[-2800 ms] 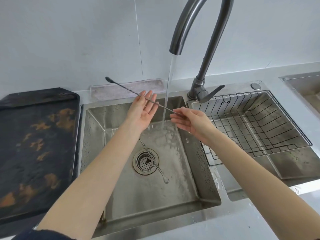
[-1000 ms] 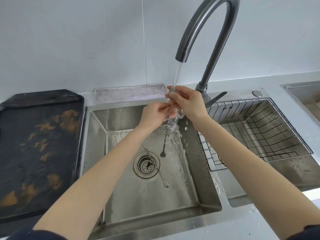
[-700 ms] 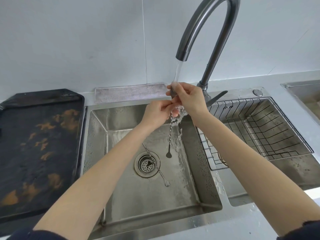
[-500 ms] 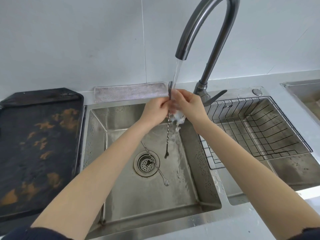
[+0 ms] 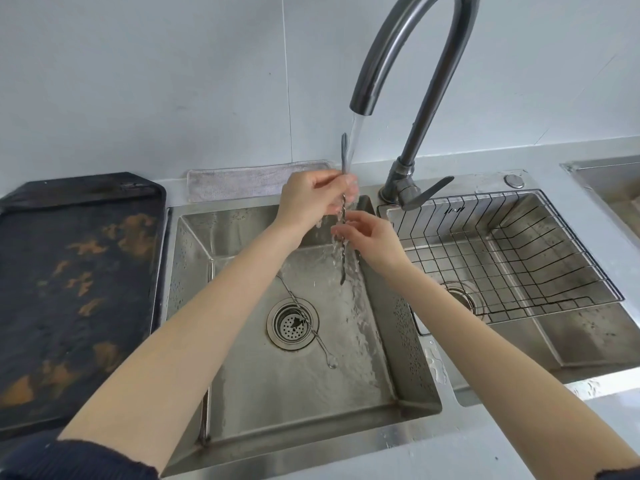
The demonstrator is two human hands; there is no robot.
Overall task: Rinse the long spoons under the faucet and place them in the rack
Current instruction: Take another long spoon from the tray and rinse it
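Observation:
A long twisted-stem spoon (image 5: 343, 216) hangs upright in the running stream from the dark faucet (image 5: 412, 64). Its forked top end sticks up above my left hand (image 5: 311, 199), which is shut around the upper stem. My right hand (image 5: 367, 237) pinches the stem lower down, with water splashing over its fingers. The spoon's bowl end points down over the left sink basin (image 5: 194, 306). A second long spoon (image 5: 311, 327) lies flat on the basin floor, across the drain (image 5: 292, 323). The black wire rack (image 5: 502, 251) sits in the right basin with nothing in it.
A dark, rust-stained tray (image 5: 76, 289) lies on the counter to the left. A grey cloth (image 5: 242, 181) lies along the wall behind the sink. The faucet lever (image 5: 426, 195) points towards the rack. Another steel basin edge (image 5: 606, 174) shows at the far right.
The spoon went from level between my hands to upright in the stream. My left hand rose to the upper stem and my right hand slid down below it.

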